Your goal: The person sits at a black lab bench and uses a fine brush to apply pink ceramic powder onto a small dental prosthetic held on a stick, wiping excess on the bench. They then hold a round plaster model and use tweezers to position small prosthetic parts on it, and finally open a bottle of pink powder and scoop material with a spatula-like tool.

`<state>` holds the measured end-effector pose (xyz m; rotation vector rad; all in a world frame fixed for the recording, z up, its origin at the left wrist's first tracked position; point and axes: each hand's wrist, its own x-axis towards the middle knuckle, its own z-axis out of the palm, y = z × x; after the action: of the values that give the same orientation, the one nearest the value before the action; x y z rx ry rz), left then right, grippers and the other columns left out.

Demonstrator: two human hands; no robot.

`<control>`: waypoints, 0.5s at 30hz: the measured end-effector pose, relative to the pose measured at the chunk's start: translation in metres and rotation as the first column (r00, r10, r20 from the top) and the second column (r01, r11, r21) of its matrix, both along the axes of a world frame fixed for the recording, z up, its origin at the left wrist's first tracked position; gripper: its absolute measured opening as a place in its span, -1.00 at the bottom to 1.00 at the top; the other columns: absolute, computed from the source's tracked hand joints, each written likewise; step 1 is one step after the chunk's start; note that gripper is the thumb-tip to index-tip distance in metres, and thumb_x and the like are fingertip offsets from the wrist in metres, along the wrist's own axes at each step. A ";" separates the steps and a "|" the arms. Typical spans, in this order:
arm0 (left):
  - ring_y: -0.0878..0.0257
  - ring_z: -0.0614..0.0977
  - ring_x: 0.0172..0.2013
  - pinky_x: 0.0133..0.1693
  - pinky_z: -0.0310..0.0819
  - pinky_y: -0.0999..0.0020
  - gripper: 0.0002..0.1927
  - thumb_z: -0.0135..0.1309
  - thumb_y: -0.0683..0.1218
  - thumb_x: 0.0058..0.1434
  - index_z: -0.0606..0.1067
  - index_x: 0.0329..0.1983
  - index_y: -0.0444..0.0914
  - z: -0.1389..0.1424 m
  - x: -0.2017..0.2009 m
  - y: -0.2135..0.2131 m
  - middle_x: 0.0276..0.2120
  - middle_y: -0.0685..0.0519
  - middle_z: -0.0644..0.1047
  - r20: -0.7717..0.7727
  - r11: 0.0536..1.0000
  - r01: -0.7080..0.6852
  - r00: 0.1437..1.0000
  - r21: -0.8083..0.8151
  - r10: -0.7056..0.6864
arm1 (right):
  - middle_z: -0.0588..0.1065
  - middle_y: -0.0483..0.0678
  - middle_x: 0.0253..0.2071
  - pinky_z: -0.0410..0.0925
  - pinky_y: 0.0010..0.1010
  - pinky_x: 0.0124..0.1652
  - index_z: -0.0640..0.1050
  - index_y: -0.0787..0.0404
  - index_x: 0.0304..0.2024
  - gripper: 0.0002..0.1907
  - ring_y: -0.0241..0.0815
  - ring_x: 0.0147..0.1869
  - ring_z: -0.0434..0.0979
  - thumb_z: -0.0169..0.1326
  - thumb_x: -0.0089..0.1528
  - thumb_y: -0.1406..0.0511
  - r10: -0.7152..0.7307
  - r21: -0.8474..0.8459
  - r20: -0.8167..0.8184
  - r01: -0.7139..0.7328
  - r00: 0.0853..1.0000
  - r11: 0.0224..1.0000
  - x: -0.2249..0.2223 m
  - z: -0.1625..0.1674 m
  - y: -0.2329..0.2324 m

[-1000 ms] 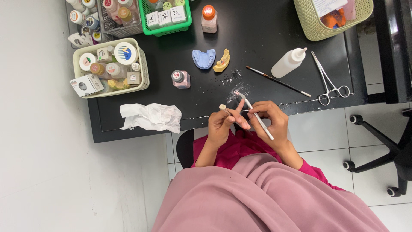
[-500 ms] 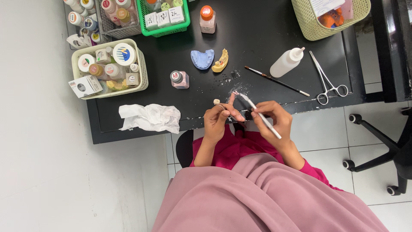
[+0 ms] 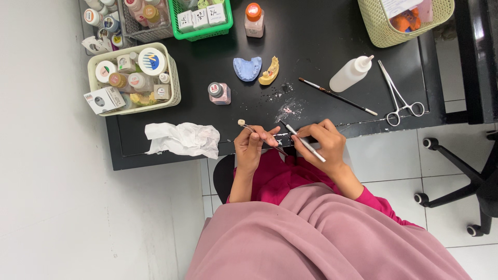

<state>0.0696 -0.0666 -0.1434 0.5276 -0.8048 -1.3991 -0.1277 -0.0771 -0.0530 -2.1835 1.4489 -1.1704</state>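
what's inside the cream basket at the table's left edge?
The cream basket holds small round-lidded jars, a few little bottles and a small white box sticking over its front rim. Whatever lies beneath the jars is covered, so the bottom layer cannot be told.

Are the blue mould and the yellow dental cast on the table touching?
Cannot tell. In the head view the blue mould and the yellow cast lie side by side on the black table, edges very close; no plain gap or contact shows.
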 end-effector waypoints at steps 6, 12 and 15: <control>0.16 0.68 -0.30 0.06 0.62 0.01 -0.66 -0.02 0.05 0.52 0.46 -0.19 -0.33 -0.012 0.002 0.000 -0.38 -0.05 0.57 -0.029 0.999 0.015 0.999 0.033 -0.014 | 0.61 -0.19 -0.35 0.30 -0.43 -0.39 0.60 0.15 -0.40 -0.83 -0.22 -0.35 0.41 0.39 0.09 0.37 -0.048 -0.031 -0.033 0.047 0.998 0.998 0.004 -0.004 -0.002; 0.18 0.66 -0.31 0.03 0.65 0.03 -0.66 -0.01 0.05 0.52 0.45 -0.19 -0.34 -0.020 -0.007 0.002 -0.38 -0.06 0.56 -0.071 0.997 0.067 0.995 0.040 -0.064 | 0.61 -0.18 -0.31 0.30 -0.43 -0.35 0.60 0.15 -0.38 -0.84 -0.20 -0.31 0.42 0.38 0.10 0.37 -0.059 -0.088 -0.040 0.056 0.997 0.995 0.000 -0.007 -0.004; 0.18 0.67 -0.31 0.02 0.64 0.05 -0.65 -0.02 0.06 0.52 0.45 -0.18 -0.34 -0.021 -0.010 0.003 -0.39 -0.06 0.57 -0.075 0.995 0.088 0.994 0.042 -0.085 | 0.61 -0.19 -0.32 0.30 -0.44 -0.37 0.59 0.13 -0.40 -0.82 -0.22 -0.32 0.42 0.39 0.10 0.37 -0.007 -0.072 -0.022 0.005 1.000 0.997 0.003 -0.008 -0.001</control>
<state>0.0597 -0.0639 -0.1646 0.4782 -0.7457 -1.5110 -0.1243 -0.0780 -0.0608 -2.2484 1.4448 -1.2225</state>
